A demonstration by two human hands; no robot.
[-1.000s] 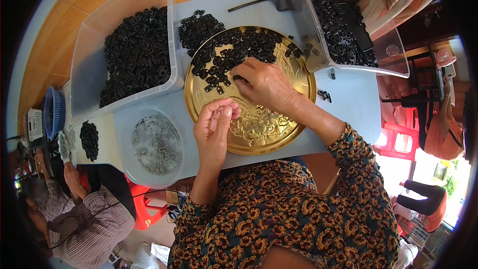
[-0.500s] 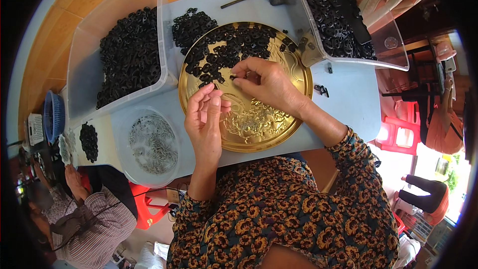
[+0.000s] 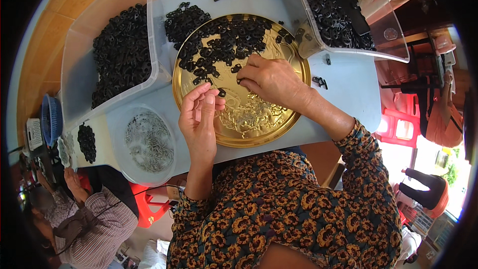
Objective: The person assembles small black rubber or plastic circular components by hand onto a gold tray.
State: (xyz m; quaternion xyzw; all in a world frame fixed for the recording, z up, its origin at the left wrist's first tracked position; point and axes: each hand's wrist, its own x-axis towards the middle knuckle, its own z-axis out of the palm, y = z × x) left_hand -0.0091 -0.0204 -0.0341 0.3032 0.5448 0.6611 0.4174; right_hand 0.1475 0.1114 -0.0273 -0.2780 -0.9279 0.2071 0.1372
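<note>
My left hand (image 3: 198,122) is raised over the left part of a round golden tray (image 3: 231,143), its thumb and fingers closed on a small black plastic piece (image 3: 221,92) with a hole in it. To its right, my right hand (image 3: 276,80) reaches over the middle of the tray, fingertips pinched together at another small black piece (image 3: 239,81), mostly hidden by them. Many similar loose black pieces (image 3: 239,40) cover the far half of the tray. Small shiny bits seem to lie on its embossed near half, but I cannot tell them from the relief.
Clear plastic bins full of black pieces stand at left (image 3: 153,35) and right (image 3: 343,51). A black heap (image 3: 186,24) lies beside the tray. At near left sits a round tub (image 3: 149,142) of small metal parts. Another person (image 3: 99,219) sits at the left.
The black piece in my left hand now shows more fully beyond the fingertips. My right hand has moved slightly right and lower over the tray. The whole view has shifted a little.
</note>
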